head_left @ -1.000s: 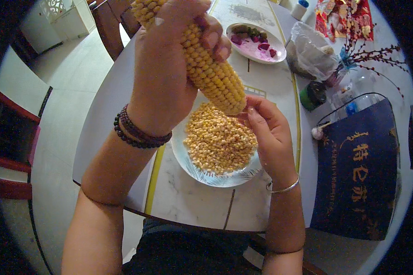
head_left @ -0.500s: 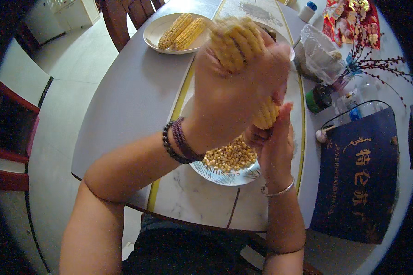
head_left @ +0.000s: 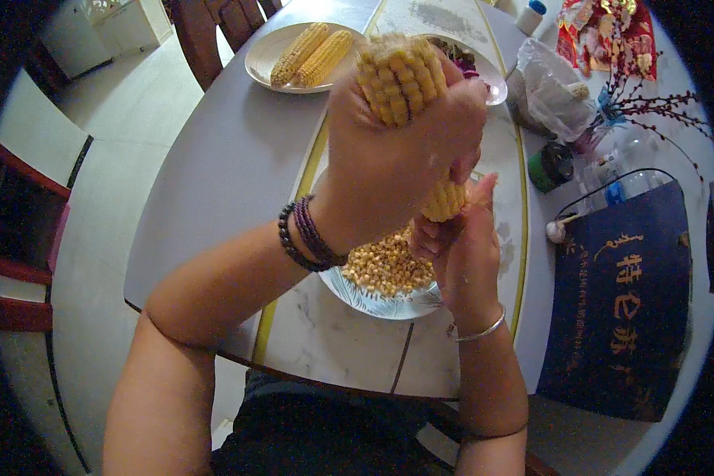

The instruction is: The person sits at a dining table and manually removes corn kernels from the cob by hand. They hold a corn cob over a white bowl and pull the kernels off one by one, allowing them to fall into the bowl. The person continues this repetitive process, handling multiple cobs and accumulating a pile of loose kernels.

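Observation:
My left hand (head_left: 404, 151), with dark beaded bracelets at its wrist, is wrapped round a yellow corn cob (head_left: 401, 81). The cob's thick end, with rows of kernels, sticks out above the fist. Below the fist its lower part shows again, while my left hand hides the middle. My right hand (head_left: 464, 258), wearing a silver bangle, is closed round that lower end, thumb raised alongside. Beneath both hands stands a patterned plate (head_left: 401, 308) with a heap of loose corn kernels (head_left: 389, 266). My left forearm and hands cover part of its far side.
A white plate (head_left: 255, 65) with two whole corn cobs (head_left: 313, 55) stands at the far left. Another plate (head_left: 496, 83) with dark food is behind my hands. To the right are a plastic bag (head_left: 551, 87), a green-black jar (head_left: 551, 166), garlic (head_left: 557, 230) and a dark blue bag (head_left: 623, 309).
Both hands have shifted slightly left with the cob still between them. The dark food on the far plate shows more now.

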Demonstrator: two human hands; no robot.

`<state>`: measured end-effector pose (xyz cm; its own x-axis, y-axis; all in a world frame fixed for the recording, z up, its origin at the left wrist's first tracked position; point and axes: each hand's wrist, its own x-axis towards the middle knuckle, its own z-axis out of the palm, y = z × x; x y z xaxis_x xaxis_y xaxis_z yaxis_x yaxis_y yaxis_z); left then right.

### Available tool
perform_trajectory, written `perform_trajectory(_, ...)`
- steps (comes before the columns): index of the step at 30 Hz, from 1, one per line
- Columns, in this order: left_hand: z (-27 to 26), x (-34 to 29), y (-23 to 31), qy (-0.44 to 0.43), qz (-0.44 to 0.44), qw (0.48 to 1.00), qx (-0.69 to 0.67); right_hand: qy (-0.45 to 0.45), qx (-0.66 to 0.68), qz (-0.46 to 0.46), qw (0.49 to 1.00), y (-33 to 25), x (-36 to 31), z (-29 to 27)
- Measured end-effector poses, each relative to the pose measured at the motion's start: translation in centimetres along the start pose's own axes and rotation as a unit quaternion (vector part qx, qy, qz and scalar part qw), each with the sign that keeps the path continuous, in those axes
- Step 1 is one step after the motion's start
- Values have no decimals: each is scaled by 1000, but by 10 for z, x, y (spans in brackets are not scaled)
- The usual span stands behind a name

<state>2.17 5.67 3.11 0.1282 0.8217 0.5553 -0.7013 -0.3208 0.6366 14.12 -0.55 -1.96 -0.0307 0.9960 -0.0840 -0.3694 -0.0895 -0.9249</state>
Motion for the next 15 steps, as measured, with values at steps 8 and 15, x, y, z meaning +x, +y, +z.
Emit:
perform_trajectory(8,13,-19,9,-9,-8,995,103,40,-24,-12,999,15,-8,-15)
perform_trajectory(15,3,-15,17,-192,116,964,145,-42,-68,-65,995,21,-13,-12)
